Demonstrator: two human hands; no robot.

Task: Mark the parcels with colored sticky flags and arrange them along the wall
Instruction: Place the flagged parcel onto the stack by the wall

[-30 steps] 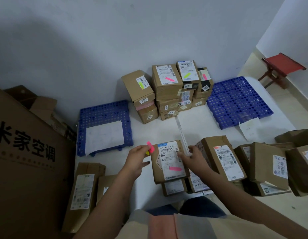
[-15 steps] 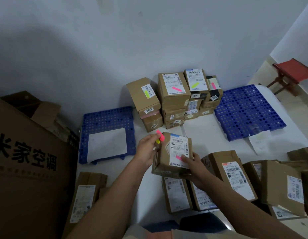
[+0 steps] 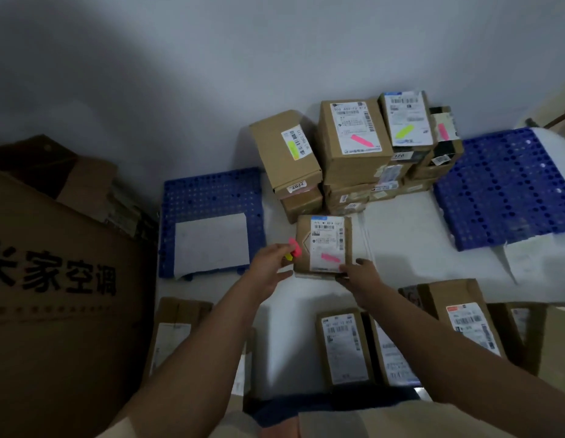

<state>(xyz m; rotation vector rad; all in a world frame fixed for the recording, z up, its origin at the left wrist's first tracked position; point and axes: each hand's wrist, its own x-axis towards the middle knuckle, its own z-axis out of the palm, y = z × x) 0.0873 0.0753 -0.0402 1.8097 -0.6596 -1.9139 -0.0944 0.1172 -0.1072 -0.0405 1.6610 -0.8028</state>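
At frame centre, the right hand [image 3: 358, 275] is gripping the flagged parcel [image 3: 322, 245] by its near edge, long axis pointing up-frame toward the wall stack [image 3: 354, 153], while the left hand [image 3: 268, 267] is pinching the sticky flags [image 3: 294, 248] just left.

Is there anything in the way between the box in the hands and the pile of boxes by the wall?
Nothing visible. The flagged parcel, held at its near edge by the right hand, sits just in front of the stack of flagged parcels by the wall; only bare white floor shows in the gap. The left hand holds the sticky flags.
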